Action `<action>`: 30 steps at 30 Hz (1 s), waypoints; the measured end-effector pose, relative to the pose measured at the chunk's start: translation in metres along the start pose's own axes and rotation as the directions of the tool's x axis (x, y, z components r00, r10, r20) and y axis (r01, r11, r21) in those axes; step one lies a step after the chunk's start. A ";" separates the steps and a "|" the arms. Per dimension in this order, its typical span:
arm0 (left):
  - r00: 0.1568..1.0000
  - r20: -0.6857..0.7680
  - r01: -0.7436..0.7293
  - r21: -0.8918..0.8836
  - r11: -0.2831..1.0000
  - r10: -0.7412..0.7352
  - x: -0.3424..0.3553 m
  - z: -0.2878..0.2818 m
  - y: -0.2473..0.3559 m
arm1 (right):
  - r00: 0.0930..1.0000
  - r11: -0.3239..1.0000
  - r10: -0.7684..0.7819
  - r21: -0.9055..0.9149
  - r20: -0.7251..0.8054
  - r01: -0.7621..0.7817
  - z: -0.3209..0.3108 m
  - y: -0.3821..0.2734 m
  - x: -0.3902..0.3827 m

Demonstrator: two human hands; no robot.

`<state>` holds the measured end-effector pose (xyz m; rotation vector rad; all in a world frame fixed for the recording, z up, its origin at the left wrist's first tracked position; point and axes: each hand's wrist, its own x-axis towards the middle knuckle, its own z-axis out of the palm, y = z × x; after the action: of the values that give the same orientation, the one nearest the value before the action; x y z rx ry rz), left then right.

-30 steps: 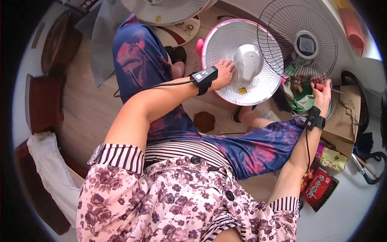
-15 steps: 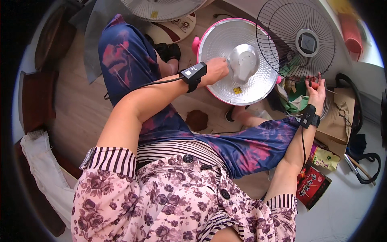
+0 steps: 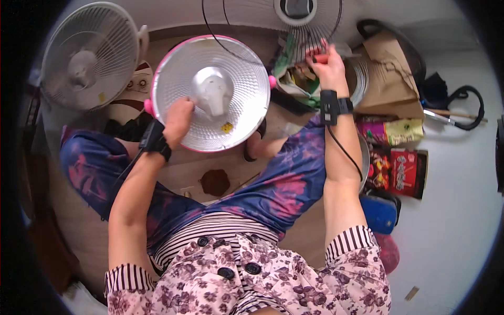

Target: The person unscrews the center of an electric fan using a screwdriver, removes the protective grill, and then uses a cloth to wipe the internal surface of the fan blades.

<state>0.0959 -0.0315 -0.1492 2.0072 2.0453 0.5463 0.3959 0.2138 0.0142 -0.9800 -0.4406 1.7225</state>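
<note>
In front of me stands a round heater with a silvery, dimpled reflector dish (image 3: 247, 100) and a pink rim. A pale bulging hub (image 3: 212, 94) sits at its centre, with a small yellow sticker (image 3: 227, 128) below. My left hand (image 3: 180, 119) is closed over the dish's left side, fingertips close to the hub; whatever it may hold is hidden. To the upper right, my right hand (image 3: 329, 67) pinches the lower edge of a black wire guard (image 3: 310, 32) with a round grey centre. The guard is off the dish, though one edge overlaps it in view; the upper frame edge cuts it off.
A white fan (image 3: 86, 58) stands at the far left. Beyond my right hand are a cardboard box (image 3: 386, 79) and a green bag (image 3: 286, 71). Along my right lie a purple-yellow packet (image 3: 391, 131), a red box (image 3: 407, 170) and a blue case (image 3: 378, 214).
The view has turned, so the dish and guard appear farther left and the guard higher. My left hand stays by the hub, my right hand on the guard.
</note>
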 end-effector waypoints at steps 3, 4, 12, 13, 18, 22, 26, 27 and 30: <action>0.995 -0.088 -0.054 -0.086 0.995 0.046 -0.001 -0.017 0.007 | 0.953 0.955 -0.182 -0.188 0.243 0.230 -0.006 -0.010 -0.002; 0.988 -0.138 -0.081 -0.092 0.993 0.068 -0.002 -0.023 0.015 | 0.982 1.000 0.005 0.003 0.188 -0.005 -0.010 -0.025 0.008; 0.979 0.144 -0.107 -0.224 0.969 0.142 -0.038 -0.040 0.077 | 0.971 0.960 -0.104 -0.234 0.214 0.155 -0.010 -0.009 -0.006; 0.983 0.143 -0.087 -0.203 0.975 0.117 -0.045 -0.039 0.078 | 0.992 0.990 -0.028 -0.132 0.122 0.044 0.010 -0.004 -0.023; 0.942 0.282 -0.184 -0.022 0.983 0.182 -0.045 -0.034 0.093 | 0.998 0.997 0.044 -0.071 0.048 -0.040 0.023 -0.006 -0.030; 0.916 0.368 -0.187 0.047 0.981 0.157 -0.045 -0.019 0.082 | 0.997 0.997 0.069 -0.038 -0.022 -0.070 0.020 -0.010 -0.021; 0.894 0.393 -0.266 0.078 0.961 0.216 -0.042 -0.015 0.077 | 0.995 0.998 0.054 -0.013 -0.078 -0.055 0.020 -0.011 -0.019; 0.894 0.405 -0.254 0.106 0.962 0.191 -0.041 -0.012 0.076 | 0.998 0.999 0.046 -0.027 -0.046 -0.047 0.020 -0.011 -0.021; 0.907 0.392 -0.238 0.170 0.956 0.156 -0.039 0.001 0.070 | 1.000 0.998 0.029 -0.057 0.010 -0.028 0.021 -0.010 -0.025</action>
<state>0.1614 -0.0701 -0.1251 2.2467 1.7406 -0.0377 0.3879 0.1981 0.0440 -1.0227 -0.4869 1.7500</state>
